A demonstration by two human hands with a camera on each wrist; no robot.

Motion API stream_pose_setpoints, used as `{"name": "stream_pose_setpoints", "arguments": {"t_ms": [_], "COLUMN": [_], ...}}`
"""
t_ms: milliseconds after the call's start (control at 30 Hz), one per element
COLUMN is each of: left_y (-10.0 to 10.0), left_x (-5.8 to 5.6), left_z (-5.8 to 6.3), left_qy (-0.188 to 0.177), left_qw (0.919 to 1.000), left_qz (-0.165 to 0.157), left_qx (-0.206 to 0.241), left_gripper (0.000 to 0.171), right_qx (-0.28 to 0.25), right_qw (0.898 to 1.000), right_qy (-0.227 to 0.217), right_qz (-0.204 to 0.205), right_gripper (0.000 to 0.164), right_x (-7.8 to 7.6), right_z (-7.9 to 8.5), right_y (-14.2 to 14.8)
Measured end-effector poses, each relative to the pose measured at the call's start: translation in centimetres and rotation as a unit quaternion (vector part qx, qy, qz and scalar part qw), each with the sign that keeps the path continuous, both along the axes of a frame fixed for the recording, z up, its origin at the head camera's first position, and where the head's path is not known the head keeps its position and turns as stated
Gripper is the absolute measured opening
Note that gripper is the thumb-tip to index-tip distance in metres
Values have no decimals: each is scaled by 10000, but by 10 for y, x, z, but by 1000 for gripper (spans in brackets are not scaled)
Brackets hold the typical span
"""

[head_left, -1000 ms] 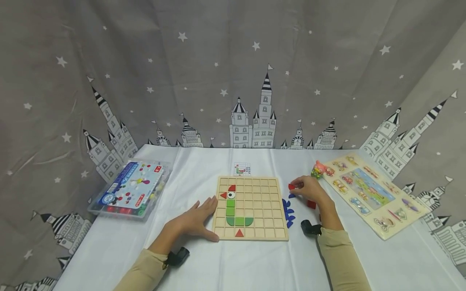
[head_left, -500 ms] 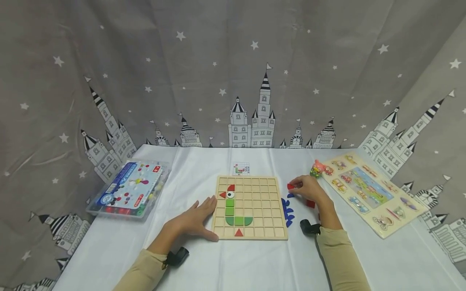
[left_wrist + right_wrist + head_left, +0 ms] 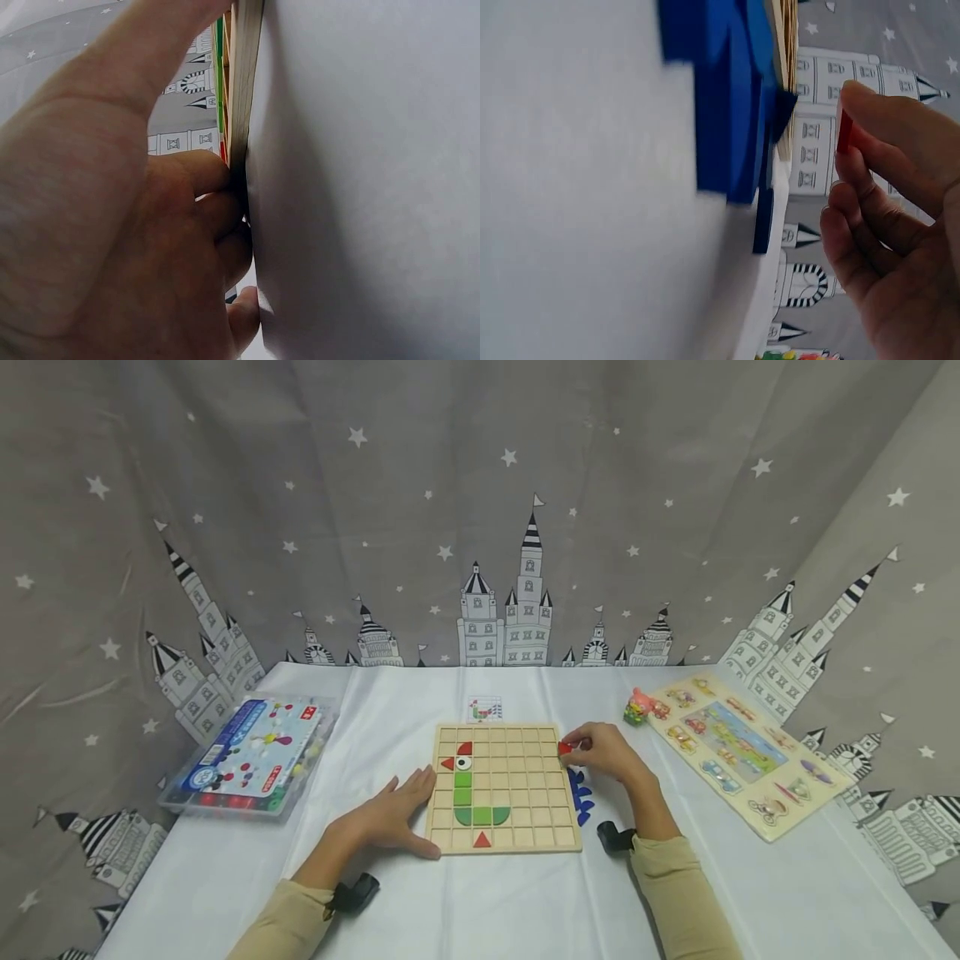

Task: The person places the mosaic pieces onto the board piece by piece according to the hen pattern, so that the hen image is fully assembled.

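Observation:
A wooden grid board lies in the middle of the table, with green, red and white eye pieces set in its left cells as a bird-like shape. My left hand rests at the board's left edge, fingers spread and thumb near the front corner. Over the board's upper right edge, my right hand pinches a small red block between thumb and fingertips. In the right wrist view the block is seen edge-on, so its full outline cannot be told. Several blue blocks lie along the board's right side.
Behind the board lies a small pattern card. A clear plastic box stands at left. On the right are a picture puzzle board and a small pink-and-green figurine.
My right hand has carried the red block left, from beside the blue blocks to the board's right edge. The left hand stays at the board; the head view has shifted slightly.

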State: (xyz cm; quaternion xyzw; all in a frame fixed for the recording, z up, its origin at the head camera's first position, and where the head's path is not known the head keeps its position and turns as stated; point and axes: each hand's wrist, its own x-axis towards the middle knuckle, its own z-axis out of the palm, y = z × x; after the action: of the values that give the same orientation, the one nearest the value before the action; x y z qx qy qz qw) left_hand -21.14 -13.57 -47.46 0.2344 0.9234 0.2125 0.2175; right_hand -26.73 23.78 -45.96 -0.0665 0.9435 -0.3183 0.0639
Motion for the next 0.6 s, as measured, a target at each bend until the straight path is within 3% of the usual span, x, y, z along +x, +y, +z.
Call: {"name": "stream_pose_setpoints", "arguments": {"t_ms": [433,600], "left_y": [1,2], "left_x": [0,1], "left_z": [-2,1], "left_qy": [28,-15], "left_qw": [10000,10000], "left_qz": [50,34], "left_qx": [-64,-54], "left_gripper": [125,125], "right_qx": [-196,-130], "right_qw": [9952,9934], "right_qy": [324,233], "right_qz": [901,1116], "right_gripper": [32,29], "right_x": [14,19], "right_z": [13,17], "right_y": [-36,-46]}}
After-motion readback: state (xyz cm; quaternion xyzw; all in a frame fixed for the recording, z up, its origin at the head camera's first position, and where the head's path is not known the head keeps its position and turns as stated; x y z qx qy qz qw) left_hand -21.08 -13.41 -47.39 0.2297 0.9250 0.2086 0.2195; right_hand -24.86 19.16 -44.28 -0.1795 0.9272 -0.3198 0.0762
